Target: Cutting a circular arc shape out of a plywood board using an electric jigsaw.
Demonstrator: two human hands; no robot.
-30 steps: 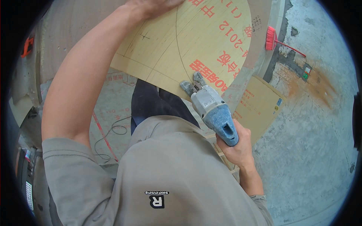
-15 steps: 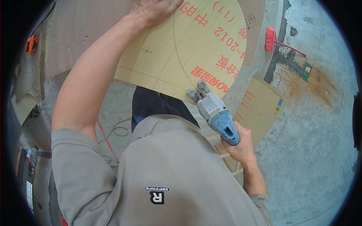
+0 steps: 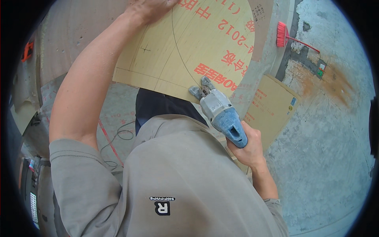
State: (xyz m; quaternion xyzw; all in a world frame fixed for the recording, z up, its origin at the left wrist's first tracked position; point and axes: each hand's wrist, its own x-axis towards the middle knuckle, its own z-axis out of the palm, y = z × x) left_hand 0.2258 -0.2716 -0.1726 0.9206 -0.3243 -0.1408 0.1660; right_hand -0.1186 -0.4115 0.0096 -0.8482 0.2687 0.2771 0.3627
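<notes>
A person in a grey T-shirt (image 3: pixel 189 170) rests the left hand (image 3: pixel 152 10) on a pale yellow board (image 3: pixel 154 65) printed in red, while the right hand (image 3: pixel 250 146) grips a blue-and-grey power tool (image 3: pixel 222 112). The tool's forked foot (image 3: pixel 206 83) sits at the board's near edge, beside a curved dark line (image 3: pixel 176 42). A red broom (image 3: pixel 282 34) lies on the stained concrete floor (image 3: pixel 316 166) at right.

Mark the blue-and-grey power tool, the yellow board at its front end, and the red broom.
Power tool (image 3: pixel 226 117): head view, on the blue housing.
Yellow board (image 3: pixel 191 44): head view, on its printed upper face.
Red broom (image 3: pixel 281 34): head view, on the bristles.
</notes>
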